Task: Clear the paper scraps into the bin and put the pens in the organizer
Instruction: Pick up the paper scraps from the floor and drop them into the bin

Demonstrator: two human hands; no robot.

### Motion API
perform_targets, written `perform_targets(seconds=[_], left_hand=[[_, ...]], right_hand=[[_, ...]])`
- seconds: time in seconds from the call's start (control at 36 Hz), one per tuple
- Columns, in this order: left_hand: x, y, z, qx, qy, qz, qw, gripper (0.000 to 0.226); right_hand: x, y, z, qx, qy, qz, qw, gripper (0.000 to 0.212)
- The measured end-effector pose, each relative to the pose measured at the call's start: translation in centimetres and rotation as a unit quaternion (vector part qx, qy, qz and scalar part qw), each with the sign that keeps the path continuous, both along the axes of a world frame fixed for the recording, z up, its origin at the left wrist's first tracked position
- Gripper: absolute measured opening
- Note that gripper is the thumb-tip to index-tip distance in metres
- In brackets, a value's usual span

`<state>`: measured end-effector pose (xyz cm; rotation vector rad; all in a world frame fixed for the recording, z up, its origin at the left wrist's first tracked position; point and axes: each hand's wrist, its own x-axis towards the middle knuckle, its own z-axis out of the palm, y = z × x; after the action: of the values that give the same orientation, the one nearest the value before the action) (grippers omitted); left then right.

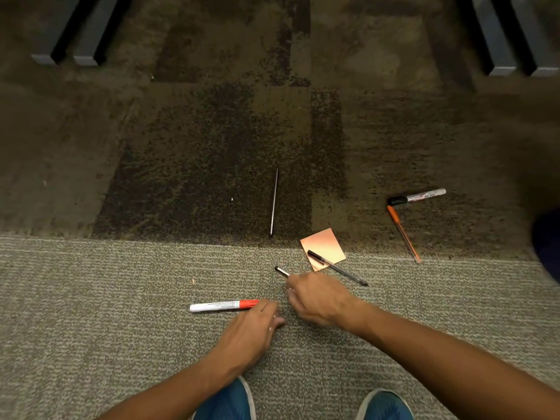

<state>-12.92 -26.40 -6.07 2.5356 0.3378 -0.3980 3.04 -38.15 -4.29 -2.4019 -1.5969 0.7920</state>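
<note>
Pens lie scattered on the carpet. My right hand (pixel 318 298) grips a small black pen (pixel 281 271) whose tip sticks out past my fingers. My left hand (pixel 254 328) reaches down beside the red cap end of a white marker (pixel 222 306), fingers touching it. An orange sticky note (pixel 322 248) lies just beyond my right hand, with a black pen (pixel 336 267) across its corner. Farther off lie a thin grey stick pen (pixel 274 203), a black-capped marker (pixel 416 196) and an orange pen (pixel 404 234). No bin or organizer is in view.
My blue shoes (pixel 230 401) stand at the bottom edge. Grey furniture legs (pixel 88 34) rise at the top left and more legs (pixel 500 40) at the top right. A dark blue object (pixel 548 244) pokes in at the right edge.
</note>
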Motion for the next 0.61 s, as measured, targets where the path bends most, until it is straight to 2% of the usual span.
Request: perform_targets(seconds=[0.14, 0.33, 0.5, 0.61], left_hand=[[-0.1, 0.4, 0.4, -0.042, -0.003, 0.002, 0.999, 0.015], [2.3, 1.9, 4.0, -0.085, -0.016, -0.042, 0.995, 0.021], [5.7, 3.7, 9.0, -0.163, -0.013, 0.037, 0.986, 0.020], [7.7, 4.0, 12.2, -0.324, 0.072, 0.104, 0.938, 0.020]], right_hand=[[-0.1, -1.1, 1.2, -0.010, 0.164, -0.107, 0.981, 0.026], [0.1, -3.2, 3.5, 0.006, 0.302, -0.273, 0.913, 0.033], [2.5, -4.9, 6.5, 0.073, 0.452, -0.405, 0.792, 0.029], [5.0, -5.8, 8.5, 0.164, 0.492, -0.467, 0.717, 0.032]])
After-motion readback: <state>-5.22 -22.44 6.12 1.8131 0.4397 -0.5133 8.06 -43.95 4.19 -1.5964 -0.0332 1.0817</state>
